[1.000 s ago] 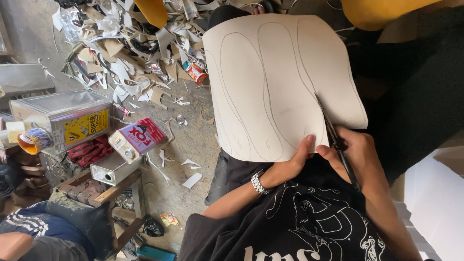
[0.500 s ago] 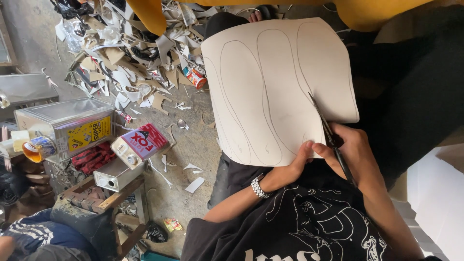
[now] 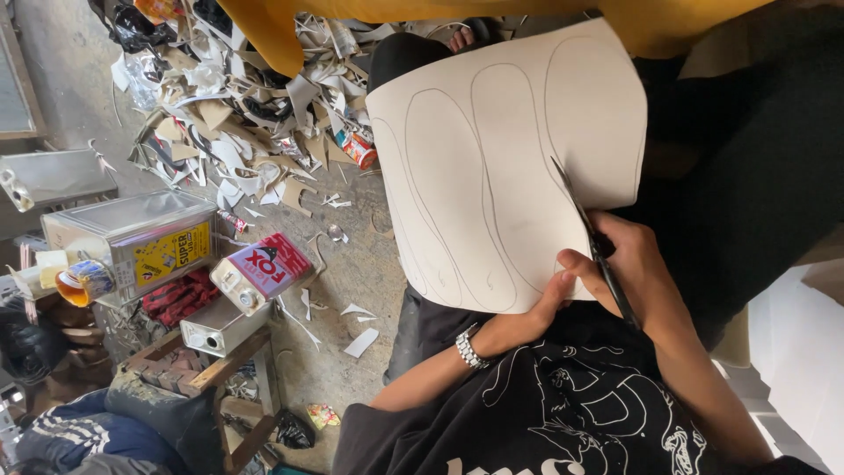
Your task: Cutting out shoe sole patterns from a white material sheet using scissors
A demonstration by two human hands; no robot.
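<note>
A cream sheet (image 3: 492, 176) with several pencilled sole-shaped outlines is held up over my lap. My left hand (image 3: 527, 321), a metal bracelet on its wrist, pinches the sheet's lower edge with the thumb on top. My right hand (image 3: 637, 273) grips dark scissors (image 3: 593, 242). Their blades reach into the sheet from its right edge, beside the rightmost outline. I wear a black printed shirt (image 3: 580, 413).
A heap of offcuts and scraps (image 3: 237, 114) covers the concrete floor at upper left. Metal tins (image 3: 141, 242) and a red-and-white can (image 3: 264, 268) stand by a low wooden stool (image 3: 220, 365). Yellow fabric (image 3: 422, 13) hangs along the top. Another person's sleeve (image 3: 53, 440) shows at bottom left.
The scissors have worked a little further into the sheet along the rightmost outline. Both hands keep their hold; the view has shifted slightly.
</note>
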